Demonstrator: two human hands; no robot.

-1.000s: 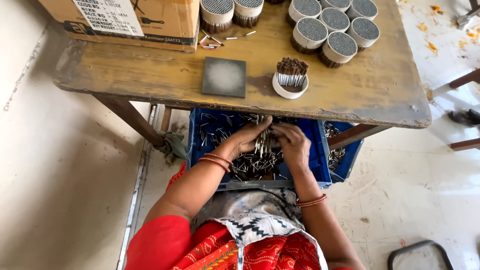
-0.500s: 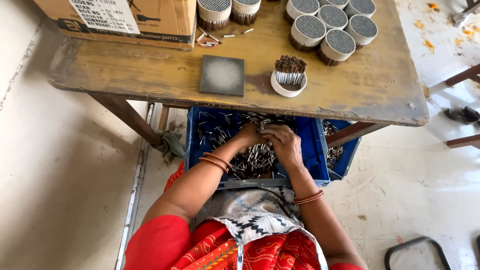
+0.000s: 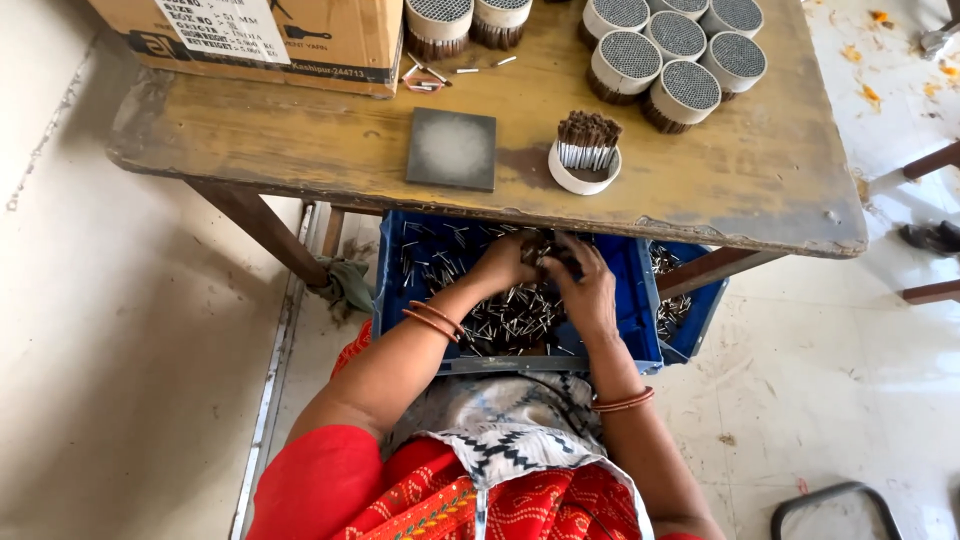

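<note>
Over the blue plastic crate (image 3: 640,310) of small metal pieces, left hand (image 3: 505,265) and right hand (image 3: 588,290) have risen, fingers closed on a dark-tipped bundle (image 3: 548,250).

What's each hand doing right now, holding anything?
Left hand: closed on a bunch of small sticks over the blue crate.
Right hand: closed around the same bunch.

I note a dark square tile (image 3: 451,149) up-left of the hands. White ring of sticks (image 3: 585,165) just above them; cardboard box (image 3: 270,40) far up-left.
</note>
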